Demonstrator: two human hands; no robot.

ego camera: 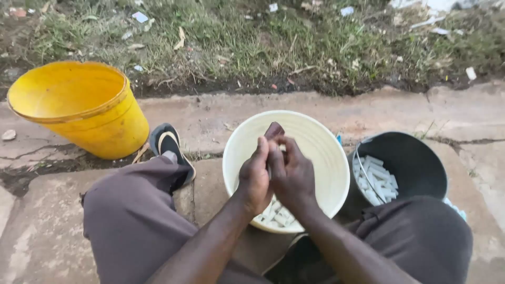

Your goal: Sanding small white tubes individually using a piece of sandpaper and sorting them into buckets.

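Two hands (276, 176) over cream bowl (326, 152) rim

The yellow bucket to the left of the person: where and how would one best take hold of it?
Probably by the rim of the yellow bucket, on its near right edge, coming from above. It stands tilted with its open mouth up, the thickened lip is exposed, and no handle shows. Both the left hand and right hand are busy over the cream bucket.

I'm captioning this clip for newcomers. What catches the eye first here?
The bright yellow bucket, tipped at upper left on the concrete, stands out most. In the centre, the left hand and right hand grip a dark piece over a cream bowl; a black bucket of white pieces sits right.
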